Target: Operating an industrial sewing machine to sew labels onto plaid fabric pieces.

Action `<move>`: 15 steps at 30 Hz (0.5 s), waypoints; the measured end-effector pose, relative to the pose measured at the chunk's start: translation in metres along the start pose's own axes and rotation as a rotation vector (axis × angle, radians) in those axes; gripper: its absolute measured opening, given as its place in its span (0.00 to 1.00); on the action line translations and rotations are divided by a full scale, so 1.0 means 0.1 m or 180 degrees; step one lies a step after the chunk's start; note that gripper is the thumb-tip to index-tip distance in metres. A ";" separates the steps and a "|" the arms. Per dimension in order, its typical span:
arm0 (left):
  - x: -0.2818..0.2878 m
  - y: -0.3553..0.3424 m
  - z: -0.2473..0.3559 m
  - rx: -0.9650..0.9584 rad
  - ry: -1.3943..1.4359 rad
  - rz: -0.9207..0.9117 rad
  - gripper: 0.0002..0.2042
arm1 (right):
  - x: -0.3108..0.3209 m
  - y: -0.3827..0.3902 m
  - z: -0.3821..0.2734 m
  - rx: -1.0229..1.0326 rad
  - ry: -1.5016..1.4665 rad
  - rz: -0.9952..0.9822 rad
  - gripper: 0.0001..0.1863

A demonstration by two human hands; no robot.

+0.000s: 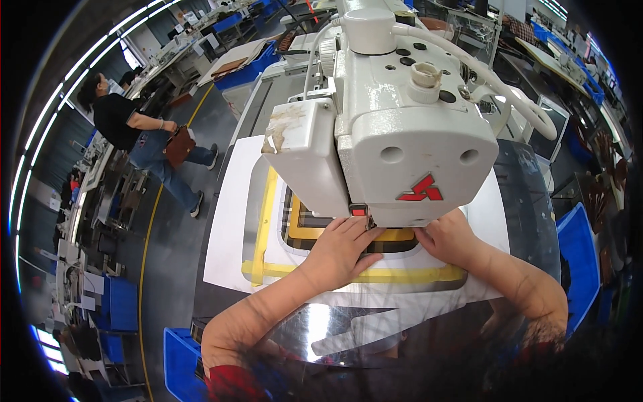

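Observation:
A large white industrial sewing machine (418,144) stands before me, its head low over the work. Under it lies a dark plaid piece (396,246) with a yellow-orange band (309,232) on it, set inside a flat clear template (256,194) edged with yellow tape. My left hand (341,253) rests flat on the piece, fingers stretched toward the needle area and thumb apart. To the right of the needle area, my right hand (450,238) presses down at the piece's right edge. Its thumb shows, but the machine head hides most of its fingers.
A white sheet (224,234) lies beneath the template on the shiny table (288,331). Blue bins stand at the lower left (179,365) and right (581,268). Beyond a yellow floor line (151,231), a person (137,124) walks in the aisle with a brown bag (179,145).

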State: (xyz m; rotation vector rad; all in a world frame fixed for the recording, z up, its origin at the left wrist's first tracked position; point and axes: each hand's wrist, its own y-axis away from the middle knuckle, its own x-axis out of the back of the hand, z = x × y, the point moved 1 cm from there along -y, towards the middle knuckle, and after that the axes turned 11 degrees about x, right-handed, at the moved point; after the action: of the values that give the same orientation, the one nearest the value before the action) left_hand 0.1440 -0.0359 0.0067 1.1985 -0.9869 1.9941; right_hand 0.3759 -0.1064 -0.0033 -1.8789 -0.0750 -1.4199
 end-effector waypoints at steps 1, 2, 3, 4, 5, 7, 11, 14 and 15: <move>0.01 0.00 0.00 0.0001 -0.0001 0.0003 0.19 | -0.01 0.00 0.03 -0.0056 0.0015 -0.0119 0.07; 0.03 0.01 0.00 0.0016 0.0029 0.0033 0.19 | 0.00 -0.01 0.05 -0.0055 0.0017 -0.0117 0.07; 0.04 0.01 0.01 0.0029 0.0058 0.0063 0.18 | 0.02 -0.02 0.06 -0.0066 -0.0006 -0.0091 0.07; 0.03 0.02 0.00 0.0037 0.0056 0.0066 0.18 | 0.03 -0.03 0.07 -0.0070 -0.0037 -0.0069 0.07; 0.01 0.05 0.00 0.0068 0.0060 0.0114 0.18 | 0.02 -0.03 0.06 -0.0063 -0.0040 -0.0068 0.07; 0.00 0.07 0.02 0.0093 0.0068 0.0166 0.17 | 0.02 -0.01 0.01 0.0040 -0.0137 0.0085 0.08; 0.01 0.08 0.07 0.0070 0.0113 0.0027 0.17 | 0.05 -0.02 0.08 -0.0059 -0.0102 -0.0010 0.09; -0.04 0.17 0.30 -0.0451 0.0299 -0.0287 0.21 | 0.04 0.01 0.08 -0.0266 -0.0147 0.0099 0.10; -0.09 0.22 0.42 -0.0855 0.0411 -0.0469 0.24 | 0.05 0.01 0.06 -0.0178 -0.0144 0.0123 0.10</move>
State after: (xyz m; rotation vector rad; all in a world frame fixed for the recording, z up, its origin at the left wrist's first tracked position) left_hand 0.1498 -0.0839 0.0055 0.9557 -1.0320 1.7377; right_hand 0.3834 -0.1054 -0.0004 -1.9483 -0.0212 -1.3664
